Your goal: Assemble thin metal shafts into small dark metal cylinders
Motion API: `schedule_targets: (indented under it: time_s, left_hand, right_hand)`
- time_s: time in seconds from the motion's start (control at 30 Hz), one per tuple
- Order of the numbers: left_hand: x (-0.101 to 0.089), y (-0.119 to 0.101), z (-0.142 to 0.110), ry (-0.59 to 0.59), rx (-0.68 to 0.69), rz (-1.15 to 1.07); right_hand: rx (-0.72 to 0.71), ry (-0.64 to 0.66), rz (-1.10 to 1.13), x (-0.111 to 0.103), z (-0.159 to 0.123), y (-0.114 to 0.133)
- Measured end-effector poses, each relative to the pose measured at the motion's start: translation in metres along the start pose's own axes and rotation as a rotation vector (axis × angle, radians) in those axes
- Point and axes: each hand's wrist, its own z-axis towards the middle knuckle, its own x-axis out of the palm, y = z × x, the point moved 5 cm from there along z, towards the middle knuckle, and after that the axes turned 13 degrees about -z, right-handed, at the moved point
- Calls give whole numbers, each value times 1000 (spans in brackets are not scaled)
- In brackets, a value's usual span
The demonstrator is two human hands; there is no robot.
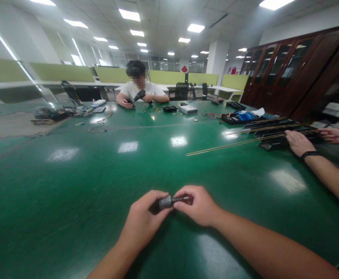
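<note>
Low in the middle of the head view, my left hand point(144, 215) grips a small grey metal cylinder point(165, 202) between thumb and fingers. Out of its right end runs a thin, dark, ridged shaft point(179, 199), in line with the cylinder and lying roughly level. My right hand point(200, 205) has its thumb and fingers closed round the far part of that shaft. Both hands are close together over the green tabletop point(99, 186). Fingers hide the cylinder's left end and the shaft's tip, so its exact kind is unclear.
Across the table sits a person point(142, 87) holding a dark power drill point(139, 95). At right, another person's hands point(299, 142) are by long thin brass-coloured rods point(216, 149) on black supports point(270, 144). A tool tray point(239, 117) and a white box point(188, 109) stand farther back.
</note>
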Motion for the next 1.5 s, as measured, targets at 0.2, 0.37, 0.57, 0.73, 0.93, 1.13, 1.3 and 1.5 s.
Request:
schedule_targets:
  time_s: [0.2, 0.37, 0.57, 0.73, 0.93, 1.13, 1.3, 1.5]
  left_hand:
    - [0, 4, 0, 13, -16, 16]
    - [-1, 5, 0, 5, -14, 19]
    - [-3, 9, 0, -8, -31, 29]
    - [-4, 10, 1, -23, -33, 33]
    - [-7, 9, 2, -34, -16, 39]
    - [-11, 10, 4, -41, -8, 65]
    - [-17, 10, 6, -62, -27, 97]
    - [-41, 13, 14, -248, -196, 127]
  right_hand:
    - [17, 1, 17, 0, 0, -2]
    - [60, -18, 40, 1, 1, -6]
    - [98, -20, 63, 2, 2, -10]
    - [107, -42, 61, 0, 2, -10]
    - [115, -51, 68, -1, 2, -12]
    - [104, -62, 102, -2, 5, -12]
    - [113, -105, 150, -5, 10, -18]
    - [173, -156, 536, -8, 19, -26]
